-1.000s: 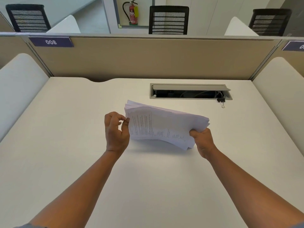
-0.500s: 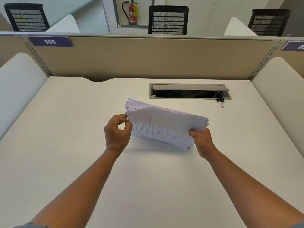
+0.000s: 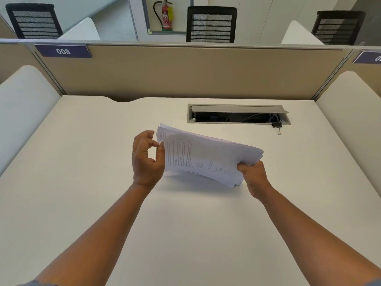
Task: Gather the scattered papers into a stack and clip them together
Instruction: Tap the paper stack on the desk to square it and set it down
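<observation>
White papers (image 3: 208, 155), gathered in a loose stack above the counter (image 3: 82, 162), are gripped at the near corner by the right hand (image 3: 254, 178) while the left hand (image 3: 147, 159), apparently pinching their edge, squares them; binder clip (image 3: 277, 127) waits at two o'clock.

I see 2 bare forearms reaching in from the bottom edge, with no watch, ring or band on either wrist or hand. The left grip (image 3: 147, 159) and right grip (image 3: 254, 178) are both ungloved. At the lower left corner a grey sleeve (image 3: 31, 283) edge shows, and a sliver of grey sleeve sits at the lower right corner too.
</observation>
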`<state>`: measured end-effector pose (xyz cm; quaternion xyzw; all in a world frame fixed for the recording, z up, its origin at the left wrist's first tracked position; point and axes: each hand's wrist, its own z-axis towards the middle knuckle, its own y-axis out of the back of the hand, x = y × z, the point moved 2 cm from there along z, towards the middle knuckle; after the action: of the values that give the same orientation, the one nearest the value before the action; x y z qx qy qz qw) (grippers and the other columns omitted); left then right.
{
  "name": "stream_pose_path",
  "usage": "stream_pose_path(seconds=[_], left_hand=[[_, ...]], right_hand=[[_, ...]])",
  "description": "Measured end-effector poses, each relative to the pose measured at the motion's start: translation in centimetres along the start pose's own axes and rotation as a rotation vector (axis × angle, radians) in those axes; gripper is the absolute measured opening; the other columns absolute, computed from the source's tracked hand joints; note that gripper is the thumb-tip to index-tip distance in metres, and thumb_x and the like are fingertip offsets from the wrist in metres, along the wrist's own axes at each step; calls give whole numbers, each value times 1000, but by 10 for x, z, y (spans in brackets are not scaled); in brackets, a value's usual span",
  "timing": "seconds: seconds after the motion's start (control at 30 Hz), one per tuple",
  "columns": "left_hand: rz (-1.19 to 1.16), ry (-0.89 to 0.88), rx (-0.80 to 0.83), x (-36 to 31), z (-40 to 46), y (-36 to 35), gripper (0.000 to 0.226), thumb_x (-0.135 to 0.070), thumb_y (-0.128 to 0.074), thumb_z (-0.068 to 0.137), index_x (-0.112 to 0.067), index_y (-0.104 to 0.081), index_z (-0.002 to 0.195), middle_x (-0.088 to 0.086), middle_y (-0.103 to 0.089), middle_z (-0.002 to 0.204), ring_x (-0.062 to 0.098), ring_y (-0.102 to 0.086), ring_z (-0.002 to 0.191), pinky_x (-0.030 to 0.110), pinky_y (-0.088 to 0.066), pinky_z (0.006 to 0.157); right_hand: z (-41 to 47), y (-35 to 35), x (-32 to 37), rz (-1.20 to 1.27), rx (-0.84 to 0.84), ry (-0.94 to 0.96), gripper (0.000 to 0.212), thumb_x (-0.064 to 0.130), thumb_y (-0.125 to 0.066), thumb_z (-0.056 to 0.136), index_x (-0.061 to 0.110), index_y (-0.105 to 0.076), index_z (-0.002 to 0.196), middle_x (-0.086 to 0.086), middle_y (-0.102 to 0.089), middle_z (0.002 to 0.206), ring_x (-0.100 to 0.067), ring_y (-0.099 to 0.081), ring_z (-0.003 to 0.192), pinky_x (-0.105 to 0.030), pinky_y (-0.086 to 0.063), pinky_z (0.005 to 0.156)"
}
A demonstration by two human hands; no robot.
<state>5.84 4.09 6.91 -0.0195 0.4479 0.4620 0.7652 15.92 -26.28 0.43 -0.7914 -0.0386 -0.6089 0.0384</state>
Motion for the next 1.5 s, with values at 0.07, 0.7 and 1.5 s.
stream_pose_path(seconds=[0.07, 0.7, 1.5], left_hand=[[-22, 4, 24, -2, 6, 0, 14, -11, -67, 94, -3, -56, 92, 17, -61, 133, 31, -57, 124, 29, -51, 101], [153, -51, 295, 16, 8, -7, 40, -5, -52, 103, -12, -58, 143, 15, -42, 159, 32, -43, 144, 31, -41, 110], [-232, 694, 511, 33, 8, -18, 17, -11, -61, 101, -25, -65, 109, -12, -72, 104, 17, -66, 104, 29, -50, 85]], right_hand=[[0, 2, -1, -6, 9, 7, 30, 5, -60, 72, 9, -72, 99, -6, -69, 91, -21, -62, 87, -39, -49, 78], [-2, 1, -1, -18, 9, -11, 25, 0, -60, 74, -4, -69, 97, -7, -64, 85, -23, -56, 82, -36, -44, 75], [-6, -4, 15, 11, -1, 7, 19, 1, -61, 76, 3, -71, 92, -6, -62, 84, -19, -56, 79, -34, -46, 75]])
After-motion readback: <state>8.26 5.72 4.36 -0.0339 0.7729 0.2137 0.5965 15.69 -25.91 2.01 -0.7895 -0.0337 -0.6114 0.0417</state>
